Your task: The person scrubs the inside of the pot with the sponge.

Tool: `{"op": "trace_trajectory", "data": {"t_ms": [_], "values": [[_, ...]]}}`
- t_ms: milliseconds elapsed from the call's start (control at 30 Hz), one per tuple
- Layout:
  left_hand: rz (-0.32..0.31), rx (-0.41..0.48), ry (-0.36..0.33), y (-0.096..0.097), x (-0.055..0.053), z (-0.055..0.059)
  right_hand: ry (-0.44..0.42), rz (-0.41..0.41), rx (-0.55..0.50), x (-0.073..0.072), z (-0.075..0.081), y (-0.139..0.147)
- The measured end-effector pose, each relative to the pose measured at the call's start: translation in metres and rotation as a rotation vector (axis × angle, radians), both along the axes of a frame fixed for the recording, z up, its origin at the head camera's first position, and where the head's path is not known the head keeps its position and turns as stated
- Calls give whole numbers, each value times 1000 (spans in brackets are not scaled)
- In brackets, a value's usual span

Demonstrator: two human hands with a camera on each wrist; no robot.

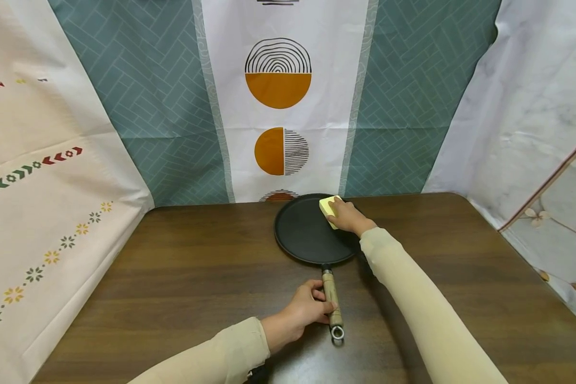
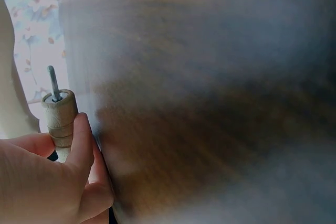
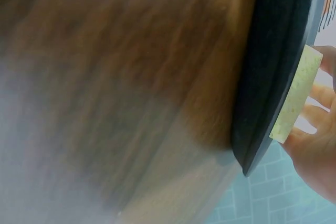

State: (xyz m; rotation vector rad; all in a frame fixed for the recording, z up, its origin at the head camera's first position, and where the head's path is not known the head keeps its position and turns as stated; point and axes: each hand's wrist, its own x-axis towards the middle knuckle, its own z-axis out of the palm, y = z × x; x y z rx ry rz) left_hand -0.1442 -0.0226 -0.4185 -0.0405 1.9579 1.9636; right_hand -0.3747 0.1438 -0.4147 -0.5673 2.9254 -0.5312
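A flat black pan (image 1: 307,234) lies toward the far side of the wooden table, its wooden handle (image 1: 330,290) pointing at me. My left hand (image 1: 303,309) grips that handle between thumb and fingers, close to the metal ring (image 1: 337,333) at its end. In the left wrist view the handle end (image 2: 60,114) shows between thumb and fingers. My right hand (image 1: 348,216) holds a yellow sponge (image 1: 329,211) on the right part of the pan's surface. The right wrist view shows the sponge (image 3: 296,95) along the pan's rim (image 3: 273,77), with fingers behind it.
The brown wooden table (image 1: 197,266) spreads out on both sides of the pan. A patterned teal and white curtain (image 1: 278,117) hangs behind its far edge. White printed cloths stand at the left (image 1: 67,213) and right (image 1: 533,160).
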Motion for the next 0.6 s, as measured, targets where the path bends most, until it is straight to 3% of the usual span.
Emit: {"op": "trace_trajectory", "data": {"t_ms": [600], "values": [[-1,-3,11,1,-1,-1,7,15,-12,11,0,16]]}}
